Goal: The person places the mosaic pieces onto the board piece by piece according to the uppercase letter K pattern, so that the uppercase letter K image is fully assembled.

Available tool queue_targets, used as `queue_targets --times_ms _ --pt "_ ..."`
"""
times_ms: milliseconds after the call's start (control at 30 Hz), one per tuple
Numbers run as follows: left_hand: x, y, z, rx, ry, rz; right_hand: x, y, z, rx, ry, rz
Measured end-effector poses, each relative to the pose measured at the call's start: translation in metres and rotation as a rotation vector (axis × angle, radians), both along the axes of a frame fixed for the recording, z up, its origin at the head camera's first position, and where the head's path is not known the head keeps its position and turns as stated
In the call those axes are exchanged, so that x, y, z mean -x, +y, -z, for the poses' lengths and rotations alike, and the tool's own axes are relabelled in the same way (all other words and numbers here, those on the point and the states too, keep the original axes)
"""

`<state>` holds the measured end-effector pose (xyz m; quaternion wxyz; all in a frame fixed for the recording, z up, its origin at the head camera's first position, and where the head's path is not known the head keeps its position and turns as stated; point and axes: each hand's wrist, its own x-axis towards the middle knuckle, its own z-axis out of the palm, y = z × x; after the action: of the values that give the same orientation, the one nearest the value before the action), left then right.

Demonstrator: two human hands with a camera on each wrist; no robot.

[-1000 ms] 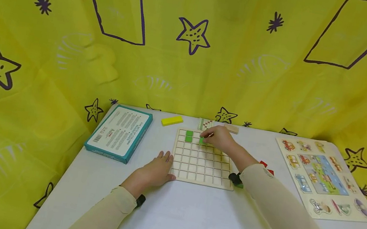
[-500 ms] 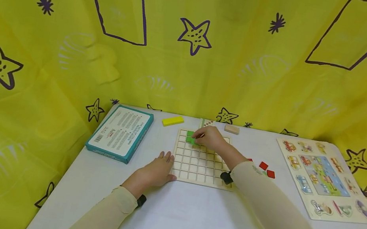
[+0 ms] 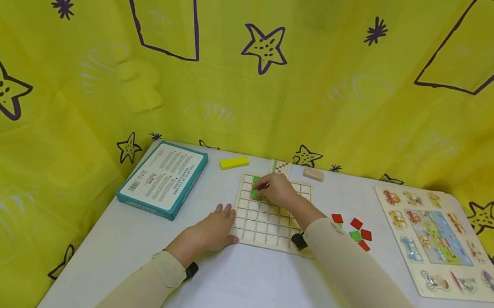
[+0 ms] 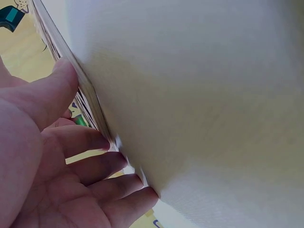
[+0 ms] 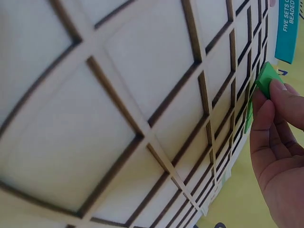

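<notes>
A wooden grid board (image 3: 260, 226) lies on the white table, divided into square cells. Near its far left part, my right hand (image 3: 277, 188) pinches a green square tile (image 5: 267, 78) between thumb and fingers. In the right wrist view that tile is tilted just above the grid, and another green tile (image 5: 249, 114) shows below it, partly hidden by the fingers. My left hand (image 3: 213, 229) rests at the board's near left corner. Its thumb (image 4: 64, 80) touches the board edge and its fingertips meet the table, fingers fairly straight.
Several red tiles (image 3: 356, 223) and a green tile (image 3: 355, 236) lie loose right of the board. Behind it are a yellow block (image 3: 234, 163), a pattern card (image 3: 280, 167) and a plain wooden block (image 3: 314, 174). A teal box (image 3: 163, 178) stands left, a picture puzzle (image 3: 441, 241) right.
My right hand has moved left across the far part of the board, carrying the green tile. The sleeve has uncovered more loose tiles at the right. My left hand has stayed put.
</notes>
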<state>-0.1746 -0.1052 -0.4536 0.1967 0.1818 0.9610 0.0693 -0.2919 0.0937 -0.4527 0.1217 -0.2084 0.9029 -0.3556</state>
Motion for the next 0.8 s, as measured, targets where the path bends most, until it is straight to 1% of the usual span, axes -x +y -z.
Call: queue_targets --times_ms 133,333,533,667,800 --pt "0.0001 -0.0001 -0.0002 -0.012 0.005 0.006 -0.0005 -0.0018 0.001 -0.005 -0.017 0.008" --pt "0.0013 -0.0003 0.0013 -0.007 0.006 0.01 -0.0005 -0.0042 0.0025 -0.016 -0.005 0.02" --pt "0.0014 -0.0003 0.0011 -0.004 0.01 0.017 -0.0038 -0.0062 0.0031 -0.038 0.022 0.016" --pt "0.0009 -0.0007 0.0009 -0.01 0.008 0.013 -0.0045 -0.0073 0.0068 -0.056 0.039 0.012" --pt "0.0004 0.0 0.0004 -0.017 0.001 0.002 -0.0042 -0.0076 0.0092 -0.083 0.089 -0.007"
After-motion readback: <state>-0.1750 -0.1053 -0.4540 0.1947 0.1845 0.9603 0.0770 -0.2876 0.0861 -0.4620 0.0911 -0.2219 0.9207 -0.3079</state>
